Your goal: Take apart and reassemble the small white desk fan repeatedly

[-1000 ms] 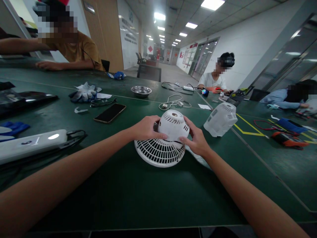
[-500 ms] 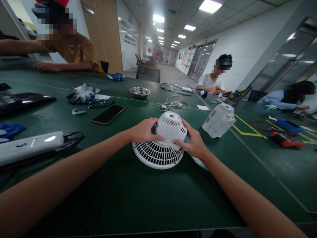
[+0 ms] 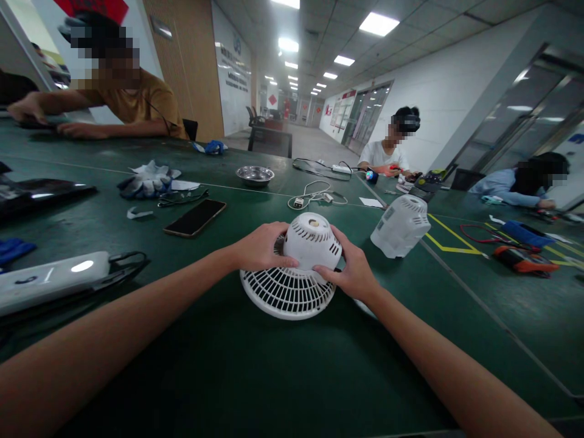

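A co-worker's outstretched hand [image 3: 28, 108] has entered view.

At centre, the white housing [image 3: 309, 249] and left hand [image 3: 261, 248] hide part of the round grille [image 3: 288, 298]. The left edge cuts off a long white device [image 3: 55, 277] and a blue glove [image 3: 16, 250]. Toward the upper left, wall lettering [image 3: 233, 72] is too blurred to read.

On the table [image 3: 255, 377], near middle: fan guard [image 3: 287, 302], with motor cover [image 3: 308, 248] on top — between left hand [image 3: 261, 246] and right hand [image 3: 353, 266]. To the right, plastic housing [image 3: 401, 228]; farther right, meter [image 3: 524, 260]. To the left, phone [image 3: 196, 218], with gloves [image 3: 148, 180] beyond. Behind the motor cover, cable [image 3: 298, 203] — then, farther and left, bowl [image 3: 255, 176].
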